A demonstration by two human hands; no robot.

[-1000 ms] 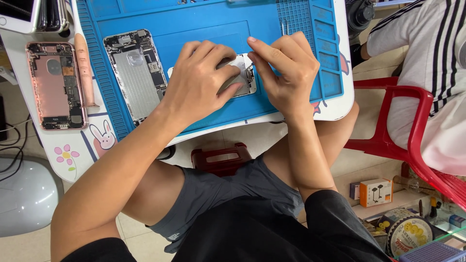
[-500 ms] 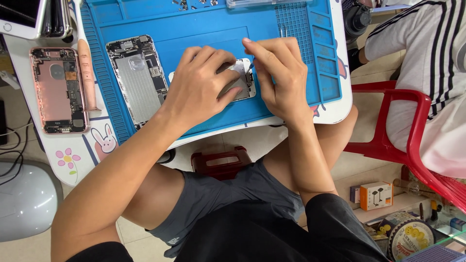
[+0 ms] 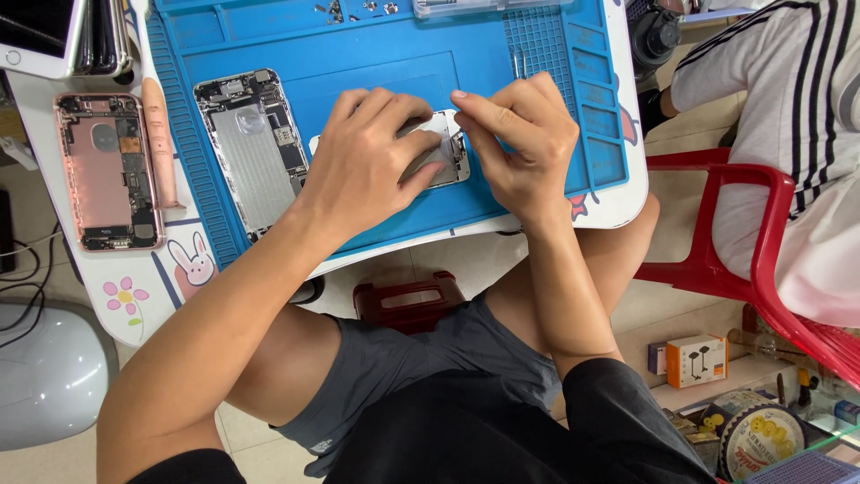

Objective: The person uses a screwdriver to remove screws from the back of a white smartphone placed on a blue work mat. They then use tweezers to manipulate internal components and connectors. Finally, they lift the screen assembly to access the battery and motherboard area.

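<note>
My left hand [image 3: 367,166] lies flat over a white phone screen panel [image 3: 445,151] on the blue repair mat [image 3: 403,63], pressing it down with the fingers. My right hand [image 3: 520,143] pinches at the panel's right end, fingertips touching the metal part there. Most of the panel is hidden under my hands. An opened silver phone body [image 3: 255,152] lies on the mat just left of my left hand.
A pink opened phone body [image 3: 107,170] and a beige tool [image 3: 159,143] lie on the white table at left. Small screws [image 3: 345,9] sit at the mat's far edge. A person in a striped top [image 3: 788,108] sits on a red chair [image 3: 761,260] at right.
The view has shifted slightly. My hands stay on the screen panel; the right fingers have moved a little along its right end.
</note>
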